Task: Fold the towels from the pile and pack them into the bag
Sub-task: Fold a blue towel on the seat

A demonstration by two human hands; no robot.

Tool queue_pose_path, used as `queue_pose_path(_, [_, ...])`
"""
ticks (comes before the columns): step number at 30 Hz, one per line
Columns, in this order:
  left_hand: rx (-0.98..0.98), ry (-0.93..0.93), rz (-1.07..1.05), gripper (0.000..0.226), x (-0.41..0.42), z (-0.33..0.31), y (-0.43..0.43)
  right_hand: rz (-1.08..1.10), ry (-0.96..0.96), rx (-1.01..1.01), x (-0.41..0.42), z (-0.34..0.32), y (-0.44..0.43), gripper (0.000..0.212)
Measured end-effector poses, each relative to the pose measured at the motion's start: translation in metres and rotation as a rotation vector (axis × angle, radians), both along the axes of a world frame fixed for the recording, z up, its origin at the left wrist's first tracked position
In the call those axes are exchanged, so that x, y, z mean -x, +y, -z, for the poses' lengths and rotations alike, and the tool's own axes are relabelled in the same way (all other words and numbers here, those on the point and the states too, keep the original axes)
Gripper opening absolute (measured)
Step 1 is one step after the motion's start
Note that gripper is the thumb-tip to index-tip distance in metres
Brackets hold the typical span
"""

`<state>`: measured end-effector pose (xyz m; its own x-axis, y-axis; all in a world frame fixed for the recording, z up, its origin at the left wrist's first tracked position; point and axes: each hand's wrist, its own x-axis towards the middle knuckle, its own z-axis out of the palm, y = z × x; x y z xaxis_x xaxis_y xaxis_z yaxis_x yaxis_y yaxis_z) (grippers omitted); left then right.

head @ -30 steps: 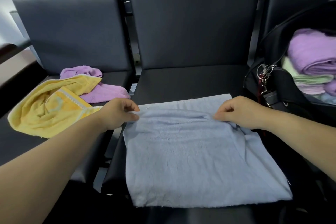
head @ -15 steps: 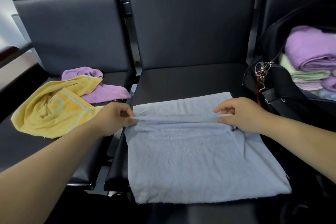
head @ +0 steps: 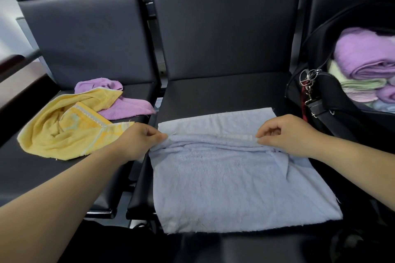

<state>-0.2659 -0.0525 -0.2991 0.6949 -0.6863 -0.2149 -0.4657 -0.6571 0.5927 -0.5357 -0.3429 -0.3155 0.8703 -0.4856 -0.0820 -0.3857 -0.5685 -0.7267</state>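
Nearest: the blue towel (head: 235, 188) lies spread on the middle seat (head: 213, 96). Its near edge hangs just over the seat front, below both wrists. The stretch between that edge and the hands is flat, apart from one slack diagonal crease under the right wrist.

Hands: the left hand (head: 136, 141) and right hand (head: 286, 134) are well apart, one at each side edge of the towel. Each pinches a raised ridge of cloth between thumb and curled fingers, and the ridge runs straight from one hand to the other. Judgement: the wide spacing keeps the cloth taut so the fold line comes out square. This reads as a fold in progress. I cannot tell which way the held edge is being carried.

Just beyond the hands: a single-layer strip of the same towel lies flat on the seat, uncovered.

Left of and beyond the left hand: the pile, on the neighbouring seat. A crumpled yellow towel (head: 64, 132) sits just beside the hand, and a purple towel (head: 119, 102) lies partly under its far side. Both are unfolded. Judgement: next in line, kept within the left hand's reach.

Right of and beyond the right hand: the black bag (head: 333, 117) stands open toward the person. Folded towels (head: 363, 55) are stacked inside, purple over pale green. A metal clip (head: 307, 79) hangs at its near rim. Judgement: it is set close so that a finished fold crosses over in one short move.

Farthest: dark seat backs (head: 224, 28).

Progress, judged: several towels packed, one in hand, two waiting.
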Motion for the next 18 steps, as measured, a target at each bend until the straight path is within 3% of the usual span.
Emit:
queue_pose_path(4, [0.098,0.024,-0.08,0.016,-0.004,-0.001,-0.004,0.057,-0.036,0.051,-0.002,0.0,-0.005,0.016])
queue_pose_path(11, [0.226,-0.041,-0.188,0.016,-0.012,0.003,-0.021,0.174,-0.082,0.168,-0.015,0.004,-0.022,0.022])
queue_pose_path(18, [0.203,-0.116,-0.25,0.013,-0.026,0.014,-0.041,0.318,-0.112,0.235,-0.034,0.013,-0.051,0.013])
